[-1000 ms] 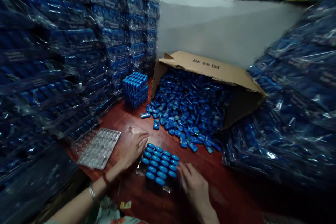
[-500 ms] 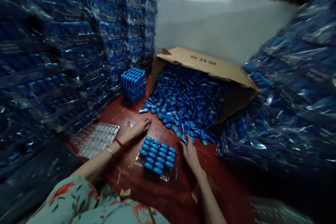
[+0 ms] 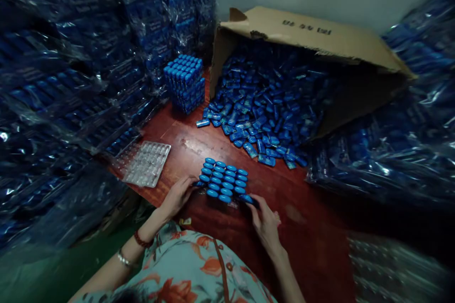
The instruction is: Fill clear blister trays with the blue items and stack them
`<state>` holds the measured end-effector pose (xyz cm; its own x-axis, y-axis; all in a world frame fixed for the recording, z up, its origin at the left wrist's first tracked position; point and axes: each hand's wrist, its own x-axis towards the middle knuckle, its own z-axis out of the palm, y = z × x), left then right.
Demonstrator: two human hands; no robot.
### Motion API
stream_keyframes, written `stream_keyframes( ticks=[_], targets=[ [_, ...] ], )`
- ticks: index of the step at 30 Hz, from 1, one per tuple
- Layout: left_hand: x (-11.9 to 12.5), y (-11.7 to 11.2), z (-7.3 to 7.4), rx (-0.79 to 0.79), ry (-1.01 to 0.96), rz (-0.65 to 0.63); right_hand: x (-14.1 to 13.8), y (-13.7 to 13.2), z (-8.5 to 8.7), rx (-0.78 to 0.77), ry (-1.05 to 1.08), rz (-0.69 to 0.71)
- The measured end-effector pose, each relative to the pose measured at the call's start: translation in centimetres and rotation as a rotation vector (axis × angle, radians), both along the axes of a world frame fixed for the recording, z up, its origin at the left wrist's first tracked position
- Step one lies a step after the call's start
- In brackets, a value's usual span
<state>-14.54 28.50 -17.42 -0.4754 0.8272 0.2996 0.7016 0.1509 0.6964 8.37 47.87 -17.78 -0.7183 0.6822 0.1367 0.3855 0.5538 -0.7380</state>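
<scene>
A block of small blue bottles (image 3: 223, 177) with oval light-blue tops stands upright in rows before me, clear plastic showing at its lower edge. Against its left side my left hand (image 3: 179, 195) is closed on a dark blue piece (image 3: 199, 183), apparently another small bottle, mostly hidden by the fingers. On the right, my right hand (image 3: 265, 221) pinches a small blue bottle (image 3: 246, 198) at the block's near right corner. Beyond them, a heap of loose blue bottles (image 3: 263, 118) spills from a cardboard box (image 3: 302, 33) lying on its side.
Clear plastic moulded trays (image 3: 147, 163) lie at the left edge of the red-brown tabletop (image 3: 287, 213). A taller stack of bottles (image 3: 184, 83) stands behind. Plastic-wrapped stacks (image 3: 135, 33) rise on the left, with more wrapped packs (image 3: 373, 147) right. More clear trays (image 3: 387, 265) sit lower right.
Both hands have come back from beside the heap to the two sides of the bottle block, the right one bringing a bottle. The view has tilted downward.
</scene>
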Motion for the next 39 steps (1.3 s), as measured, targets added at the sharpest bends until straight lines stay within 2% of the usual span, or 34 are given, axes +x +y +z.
stream_keyframes(
  ticks=[2,4,9,11,13,16,18,20,23,26,28,30,32,33,36,39],
  targets=[
    [-0.3,0.1,-1.3,0.049,0.084,-0.042,-0.2,-0.2,-0.4,0.097,0.031,0.073],
    [-1.0,-0.1,-2.0,0.038,0.143,-0.093,-0.1,-0.1,-0.9,0.166,0.076,0.127],
    [-2.4,-0.3,-1.2,-0.008,0.328,-0.226,-0.2,0.7,-1.7,0.312,0.105,0.328],
    [-2.6,0.1,-0.4,-0.019,0.425,-0.287,-0.6,1.0,-1.0,0.410,0.012,0.396],
    [-2.7,0.7,0.5,-0.066,0.472,-0.338,-1.2,1.2,0.5,0.490,-0.141,0.482],
    [-2.8,1.7,1.9,-0.152,0.505,-0.428,-2.6,1.1,3.1,0.538,-0.372,0.622],
    [-2.9,2.3,2.5,-0.199,0.525,-0.493,-3.5,0.7,4.3,0.559,-0.494,0.671],
    [-3.1,2.6,2.7,-0.222,0.526,-0.537,-3.9,0.3,4.5,0.578,-0.581,0.668],
    [-3.1,2.4,2.2,-0.188,0.529,-0.527,-3.5,-0.1,3.5,0.559,-0.603,0.627],
    [-3.2,1.6,1.7,-0.108,0.560,-0.423,-2.3,0.8,2.0,0.489,-0.435,0.567],
    [-3.5,1.9,2.0,-0.049,0.507,-0.321,-1.7,2.8,1.3,0.435,-0.238,0.422],
    [-3.8,3.7,3.0,-0.003,0.360,-0.214,-1.9,5.6,1.1,0.378,-0.106,0.150],
    [-3.9,7.5,4.4,-0.040,0.197,-0.151,-2.8,9.0,1.0,0.305,-0.157,-0.131],
    [-3.7,9.9,5.0,-0.109,0.157,-0.151,-3.5,10.6,1.0,0.266,-0.237,-0.227],
    [-2.3,18.2,6.2,-0.526,0.210,-0.212,-5.8,14.0,0.6,0.186,-0.418,-0.349],
    [-0.5,24.7,6.2,-0.629,0.247,-0.163,-7.0,14.4,-0.1,0.179,-0.435,-0.335]
  ],
)
